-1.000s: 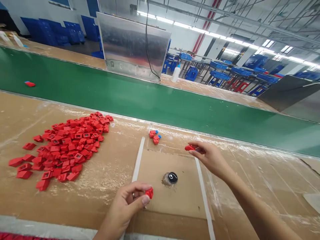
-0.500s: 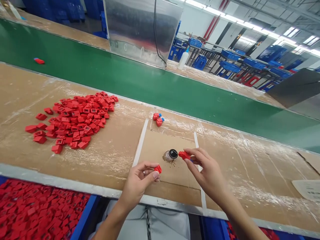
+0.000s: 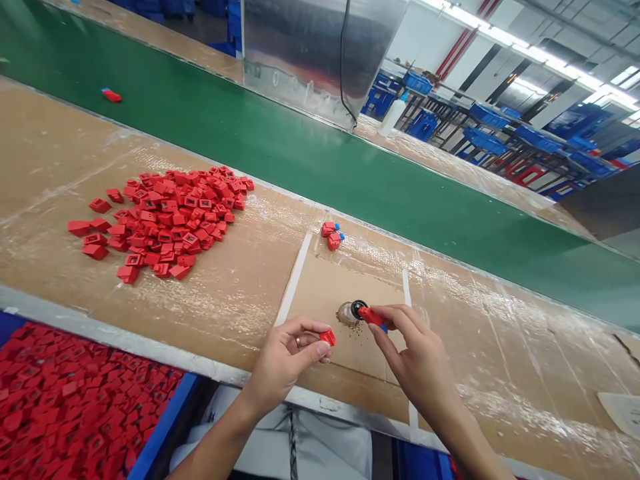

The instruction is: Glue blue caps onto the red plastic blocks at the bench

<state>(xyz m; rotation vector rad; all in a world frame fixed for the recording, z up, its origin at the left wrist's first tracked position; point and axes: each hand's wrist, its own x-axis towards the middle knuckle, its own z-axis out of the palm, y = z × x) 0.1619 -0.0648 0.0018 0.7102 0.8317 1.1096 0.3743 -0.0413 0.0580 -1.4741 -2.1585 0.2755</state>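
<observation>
Between thumb and fingers, my left hand (image 3: 287, 357) pinches a small red plastic block (image 3: 328, 337) above the cardboard mat (image 3: 320, 287). A red plastic piece with a blue end (image 3: 371, 316) is gripped in my right hand (image 3: 415, 347). Its red tip is at the black round top of a small glass jar (image 3: 347, 313), touching or just over it; I cannot tell which. Brown specks lie around the jar's base. Beyond the mat, two red pieces with blue ends (image 3: 333, 236) lie side by side.
A heap of red blocks (image 3: 170, 217) covers the table on the left. Below it stands a blue bin (image 3: 165, 427) full of red blocks. The green belt (image 3: 215, 127) runs behind, carrying one red-and-blue piece (image 3: 111, 95). A white bottle (image 3: 393, 116) stands beyond.
My right hand has brought the red-and-blue piece left to the jar's black top. The left hand keeps its block. The whole view has shifted and tilted slightly.
</observation>
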